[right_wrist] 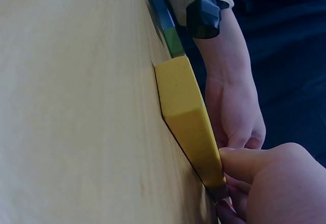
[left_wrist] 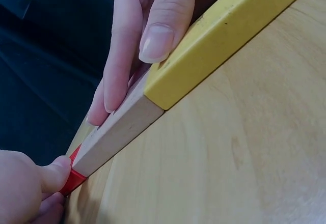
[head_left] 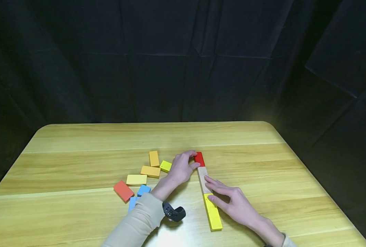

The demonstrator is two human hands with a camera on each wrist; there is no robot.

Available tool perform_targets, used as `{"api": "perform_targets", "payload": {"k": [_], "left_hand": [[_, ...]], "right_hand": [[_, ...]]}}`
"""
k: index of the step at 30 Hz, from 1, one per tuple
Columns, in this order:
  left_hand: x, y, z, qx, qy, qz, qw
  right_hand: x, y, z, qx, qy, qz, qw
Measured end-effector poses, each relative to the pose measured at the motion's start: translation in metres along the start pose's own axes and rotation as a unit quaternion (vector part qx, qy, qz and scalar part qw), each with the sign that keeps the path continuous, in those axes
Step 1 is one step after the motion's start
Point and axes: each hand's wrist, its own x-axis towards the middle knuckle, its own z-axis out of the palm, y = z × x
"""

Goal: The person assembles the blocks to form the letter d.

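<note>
A straight row of blocks lies on the table: a red block at the far end, a plain wooden block in the middle and a yellow block nearest me. My left hand holds the red block between thumb and fingers from its left side. My right hand lies along the row's right side, its fingers nearly straight against the wooden block. Its thumb rests at the yellow block's far end, over the joint, as the left wrist view shows.
Left of the row lie several loose blocks: two orange ones, a small yellow block, a pale yellow block, a red-orange block and blue ones partly hidden by my left sleeve. A black curtain hangs behind the table.
</note>
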Motion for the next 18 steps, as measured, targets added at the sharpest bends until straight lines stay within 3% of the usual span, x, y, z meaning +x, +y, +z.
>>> {"api": "perform_targets", "payload": {"k": [18], "left_hand": [[0.0004, 0.0021, 0.0031, 0.0, 0.006, 0.001, 1.0]], "right_hand": [[-0.0017, 0.0007, -0.0028, 0.004, -0.002, 0.001, 1.0]]}}
